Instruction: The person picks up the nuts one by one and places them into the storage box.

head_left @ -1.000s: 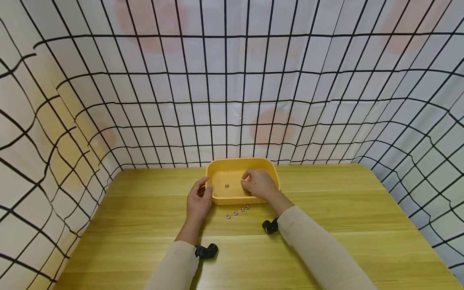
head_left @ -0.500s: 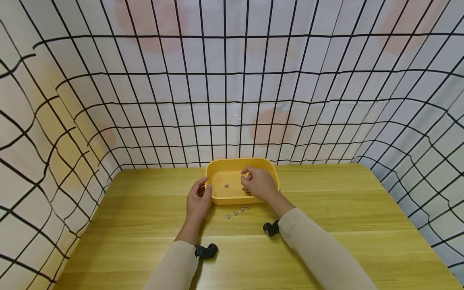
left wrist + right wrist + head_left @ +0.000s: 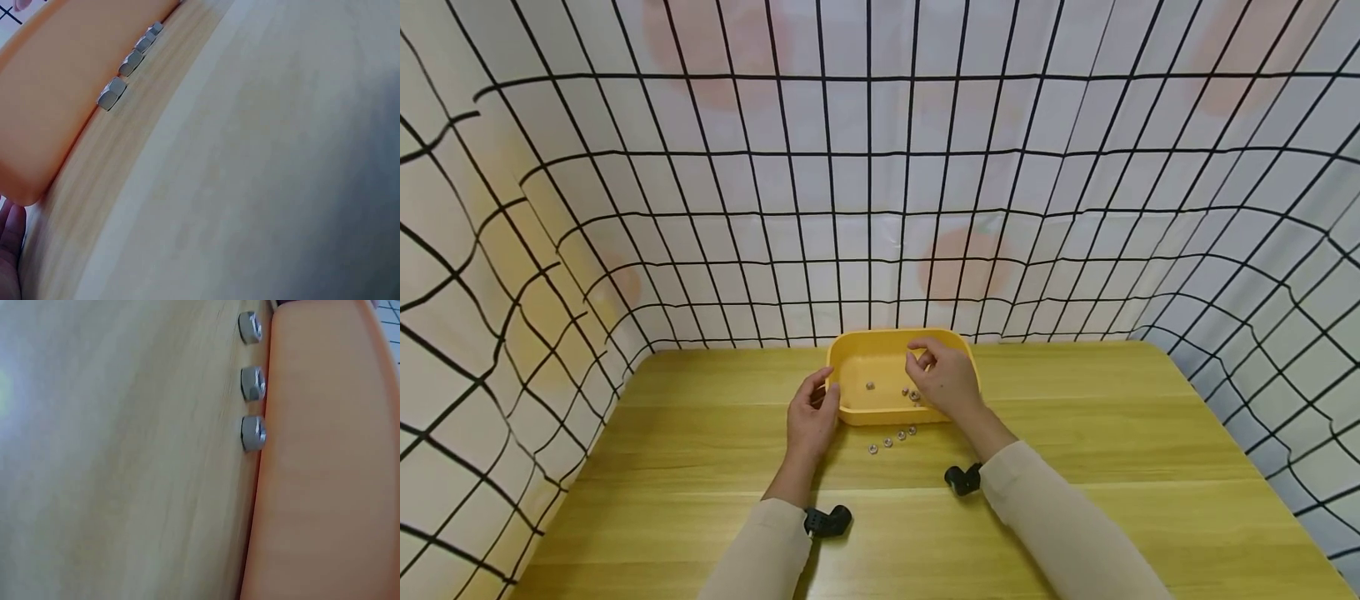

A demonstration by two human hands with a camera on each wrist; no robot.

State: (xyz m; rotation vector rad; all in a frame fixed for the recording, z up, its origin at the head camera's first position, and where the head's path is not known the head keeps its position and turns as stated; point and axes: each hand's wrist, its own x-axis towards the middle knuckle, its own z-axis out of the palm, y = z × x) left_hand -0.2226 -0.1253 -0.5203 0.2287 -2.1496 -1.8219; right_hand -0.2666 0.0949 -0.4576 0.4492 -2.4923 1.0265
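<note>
A yellow plastic bin (image 3: 880, 417), orange-looking in the wrist views, stands at the back of the table. My left hand (image 3: 811, 421) rests against its left end with relaxed fingers; its fingertips (image 3: 14, 228) show at the bin's corner in the left wrist view. Over the bin's right part hovers my right hand (image 3: 946, 379), thumb and index finger bent with a gap between the tips and nothing visible there. Below it lie small metal nuts (image 3: 914, 396) on the bin floor, and another nut (image 3: 870, 386) sits further left. Several hex nuts (image 3: 112, 94) line the table along the bin's front wall.
The wooden table (image 3: 700, 467) reaches back to a white curtain with a black grid (image 3: 880, 183), which also closes off both sides. Black wrist cameras (image 3: 827, 521) are strapped at both sleeves.
My right hand has risen and shifted slightly right, away from the nuts on the bin floor, which now show more fully. My left hand and the row of nuts have stayed put.
</note>
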